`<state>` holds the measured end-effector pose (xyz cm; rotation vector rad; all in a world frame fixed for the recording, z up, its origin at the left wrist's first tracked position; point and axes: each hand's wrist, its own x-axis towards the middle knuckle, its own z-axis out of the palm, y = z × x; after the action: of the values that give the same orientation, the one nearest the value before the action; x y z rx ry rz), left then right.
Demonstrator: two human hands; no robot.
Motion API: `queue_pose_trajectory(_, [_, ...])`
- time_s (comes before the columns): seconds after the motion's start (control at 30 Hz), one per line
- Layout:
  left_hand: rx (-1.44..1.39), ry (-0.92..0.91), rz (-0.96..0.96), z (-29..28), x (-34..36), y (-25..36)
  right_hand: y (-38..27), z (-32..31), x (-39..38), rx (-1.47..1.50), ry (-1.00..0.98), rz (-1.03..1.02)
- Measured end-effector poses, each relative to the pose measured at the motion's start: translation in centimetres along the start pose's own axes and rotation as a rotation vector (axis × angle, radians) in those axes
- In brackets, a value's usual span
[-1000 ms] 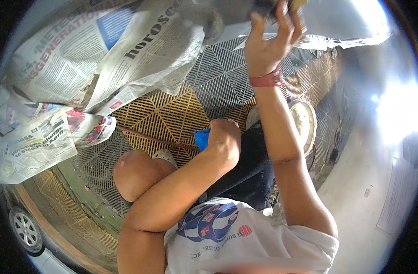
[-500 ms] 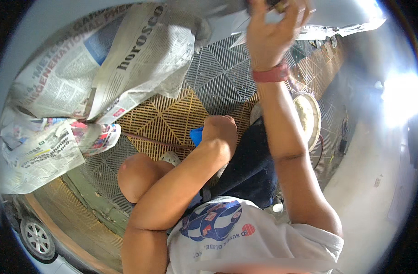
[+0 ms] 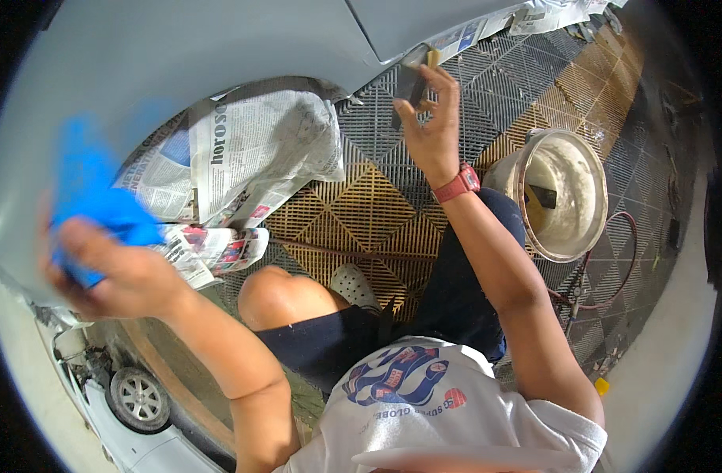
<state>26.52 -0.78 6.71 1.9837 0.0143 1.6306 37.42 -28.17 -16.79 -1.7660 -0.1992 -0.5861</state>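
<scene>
the dark block (image 3: 410, 85) runs lengthwise up the view, top leaning right, pinched in a narrow right grip (image 3: 433, 138); left grip (image 3: 116, 272) clutches blue cloth (image 3: 100, 193) (blurred, mind)!

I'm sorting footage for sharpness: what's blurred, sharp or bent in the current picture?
Head view: left hand and blue cloth smeared, probably by motion; head view, upper middle: right hand much crisper; head view, centre: floor grating clearly resolved; head view, edges: fisheye distortion bends lines, with black corners.
</scene>
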Motion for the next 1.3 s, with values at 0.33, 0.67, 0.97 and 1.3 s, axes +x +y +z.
queue_pose_trajectory(0.33, [0.616, -0.062, 0.66, 6.6, 5.1, -4.1, -0.2, -5.1, 1.4, 0.432, 0.342, 0.398])
queue_pose_trajectory(0.67, [0.727, -0.411, 0.653, 11.3, -3.8, -1.3, -0.4, -6.8, 0.8, 0.492, 0.397, 0.379])
queue_pose_trajectory(0.97, [0.563, -0.842, 0.68, 20.3, -17.4, -3.5, -0.5, -8.6, 0.5, 0.5, 0.452, 0.435])
queue_pose_trajectory(1.3, [-0.048, -1.31, -0.153, 19.3, -27.7, 0.2, 1.7, -10.3, -0.6, 0.678, 0.285, 0.766])
